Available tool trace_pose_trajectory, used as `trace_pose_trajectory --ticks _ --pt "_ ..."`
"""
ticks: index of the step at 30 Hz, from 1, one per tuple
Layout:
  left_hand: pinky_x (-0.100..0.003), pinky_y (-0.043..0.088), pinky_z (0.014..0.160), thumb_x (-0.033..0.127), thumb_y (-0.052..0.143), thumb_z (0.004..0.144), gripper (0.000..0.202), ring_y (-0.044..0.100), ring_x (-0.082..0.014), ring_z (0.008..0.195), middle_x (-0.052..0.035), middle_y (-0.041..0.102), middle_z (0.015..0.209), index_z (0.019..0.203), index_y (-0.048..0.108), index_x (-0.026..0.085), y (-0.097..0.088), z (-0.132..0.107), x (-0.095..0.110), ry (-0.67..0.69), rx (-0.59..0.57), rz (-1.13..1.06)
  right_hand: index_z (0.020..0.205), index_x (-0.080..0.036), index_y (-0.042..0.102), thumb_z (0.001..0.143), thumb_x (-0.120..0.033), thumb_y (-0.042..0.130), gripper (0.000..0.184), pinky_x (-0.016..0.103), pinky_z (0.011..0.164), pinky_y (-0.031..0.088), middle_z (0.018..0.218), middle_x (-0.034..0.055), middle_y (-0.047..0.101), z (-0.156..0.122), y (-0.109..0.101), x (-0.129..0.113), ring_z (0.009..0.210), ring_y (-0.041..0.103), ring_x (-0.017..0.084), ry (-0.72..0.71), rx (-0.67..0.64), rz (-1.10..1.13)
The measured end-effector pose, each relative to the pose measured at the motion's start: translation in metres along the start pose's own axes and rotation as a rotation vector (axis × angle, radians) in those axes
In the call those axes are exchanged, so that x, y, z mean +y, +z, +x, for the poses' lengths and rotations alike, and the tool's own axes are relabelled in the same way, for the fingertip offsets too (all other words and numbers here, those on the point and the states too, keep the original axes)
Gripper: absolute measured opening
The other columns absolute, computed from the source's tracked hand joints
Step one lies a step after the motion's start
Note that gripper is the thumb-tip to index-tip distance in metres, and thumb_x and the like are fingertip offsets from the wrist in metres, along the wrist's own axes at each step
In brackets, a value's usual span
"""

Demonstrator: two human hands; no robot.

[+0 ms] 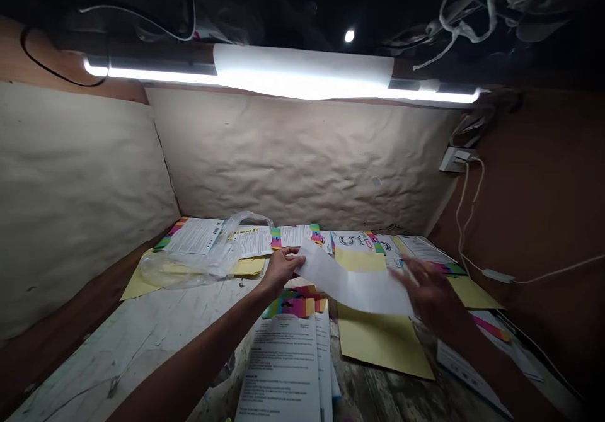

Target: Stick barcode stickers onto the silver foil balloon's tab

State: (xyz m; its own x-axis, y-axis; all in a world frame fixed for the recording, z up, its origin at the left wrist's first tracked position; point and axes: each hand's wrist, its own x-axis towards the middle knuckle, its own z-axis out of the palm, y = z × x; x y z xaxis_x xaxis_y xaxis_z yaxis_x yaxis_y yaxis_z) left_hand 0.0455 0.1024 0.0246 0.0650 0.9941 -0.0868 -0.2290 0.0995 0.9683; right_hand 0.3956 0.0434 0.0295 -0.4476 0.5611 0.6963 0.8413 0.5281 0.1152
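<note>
My left hand (280, 269) pinches the left end of a white sheet of paper (354, 283) and holds it above the worktable. My right hand (431, 296) is blurred by motion at the sheet's right end, fingers spread and touching or just under its edge. Under the sheet lie yellow paper sheets (378, 340) and a stack of printed cards with rainbow-coloured borders (288, 359).
A row of printed cards (255, 239) lines the back of the table, one showing a large "5" (352, 240). A crumpled clear plastic bag (198, 261) lies at the left. A white cable (491, 275) runs from a wall socket (454, 157) at the right. A tube light (302, 75) glows overhead.
</note>
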Motion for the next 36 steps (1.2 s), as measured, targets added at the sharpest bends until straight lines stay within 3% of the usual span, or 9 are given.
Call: trace_pose_trajectory --ticks 3,8,11,13,16,21,29,33,36 --pt "-0.027 0.049 0.066 0.047 0.08 0.061 0.045 0.059 -0.0138 0.069 -0.0043 0.065 0.077 0.084 0.061 0.014 -0.002 0.0 -0.003 0.042 0.057 -0.016 0.122 -0.019 0.062 0.086 -0.01 0.042 0.042 0.053 0.1 0.041 0.133 0.0131 0.053 0.04 0.01 -0.019 0.123 0.047 0.032 0.226 0.083 0.053" --pt "-0.024 0.046 0.065 0.05 0.076 0.068 0.042 0.06 -0.0143 0.073 -0.0068 0.066 0.084 0.086 0.068 0.013 -0.002 -0.014 -0.001 0.078 -0.021 -0.001 0.114 -0.024 0.064 0.09 -0.021 0.052 0.027 0.044 0.094 0.049 0.114 0.0084 0.066 0.095 0.05 -0.112 0.109 0.059 0.026 0.101 -0.03 0.564" --pt "-0.026 0.048 0.071 0.045 0.079 0.066 0.047 0.062 -0.0155 0.08 -0.0086 0.068 0.096 0.1 0.069 0.014 -0.006 -0.019 0.001 0.1 -0.088 -0.021 0.108 -0.023 0.066 0.088 -0.02 0.056 0.022 0.04 0.091 0.05 0.11 0.0071 0.067 0.116 0.084 -0.137 0.104 0.062 0.024 0.146 -0.015 0.679" --pt "-0.028 0.049 0.079 0.04 0.084 0.06 0.056 0.063 -0.0164 0.085 -0.0092 0.068 0.101 0.107 0.067 0.015 -0.011 -0.017 0.0 0.118 -0.087 -0.043 0.104 -0.022 0.066 0.087 -0.02 0.059 0.019 0.038 0.089 0.052 0.106 0.0064 0.068 0.125 0.1 -0.137 0.099 0.064 0.023 0.204 0.012 0.717" --pt "-0.031 0.05 0.08 0.042 0.083 0.06 0.053 0.064 -0.0163 0.08 -0.01 0.069 0.093 0.101 0.067 0.012 -0.018 -0.009 -0.004 0.151 -0.038 -0.038 0.1 -0.021 0.068 0.086 -0.022 0.061 0.015 0.037 0.087 0.052 0.104 0.0065 0.069 0.132 0.11 -0.132 0.099 0.064 0.022 0.207 0.049 0.732" --pt "-0.031 0.05 0.071 0.042 0.075 0.07 0.036 0.063 -0.0175 0.072 -0.0082 0.068 0.079 0.088 0.069 0.012 -0.018 0.002 -0.01 0.271 -0.036 0.071 0.097 -0.022 0.07 0.088 -0.022 0.059 0.015 0.038 0.086 0.053 0.101 0.0074 0.07 0.132 0.108 -0.134 0.098 0.065 0.024 0.14 0.064 0.701" --pt "-0.033 0.049 0.081 0.035 0.064 0.081 0.023 0.063 -0.0248 0.091 -0.0092 0.07 0.097 0.092 0.074 0.018 -0.013 -0.003 -0.001 0.466 -0.044 0.279 0.099 -0.022 0.071 0.088 -0.018 0.055 0.02 0.038 0.085 0.052 0.098 0.0069 0.072 0.128 0.114 -0.128 0.095 0.065 0.024 0.125 0.065 0.6" --pt "-0.034 0.049 0.084 0.034 0.062 0.082 0.025 0.063 -0.025 0.093 -0.009 0.07 0.099 0.097 0.073 0.018 -0.014 -0.002 -0.003 0.482 -0.022 0.335 0.096 -0.022 0.071 0.089 -0.019 0.053 0.02 0.038 0.083 0.053 0.095 0.0068 0.072 0.128 0.116 -0.124 0.091 0.066 0.024 0.191 0.083 0.61" --pt "-0.036 0.048 0.083 0.033 0.059 0.083 0.03 0.063 -0.0241 0.089 -0.0092 0.068 0.094 0.106 0.068 0.017 -0.018 0.0 -0.008 0.47 0.063 0.377 0.093 -0.021 0.071 0.089 -0.019 0.053 0.018 0.035 0.08 0.054 0.093 0.0061 0.072 0.129 0.112 -0.122 0.087 0.067 0.022 0.295 0.168 0.624"
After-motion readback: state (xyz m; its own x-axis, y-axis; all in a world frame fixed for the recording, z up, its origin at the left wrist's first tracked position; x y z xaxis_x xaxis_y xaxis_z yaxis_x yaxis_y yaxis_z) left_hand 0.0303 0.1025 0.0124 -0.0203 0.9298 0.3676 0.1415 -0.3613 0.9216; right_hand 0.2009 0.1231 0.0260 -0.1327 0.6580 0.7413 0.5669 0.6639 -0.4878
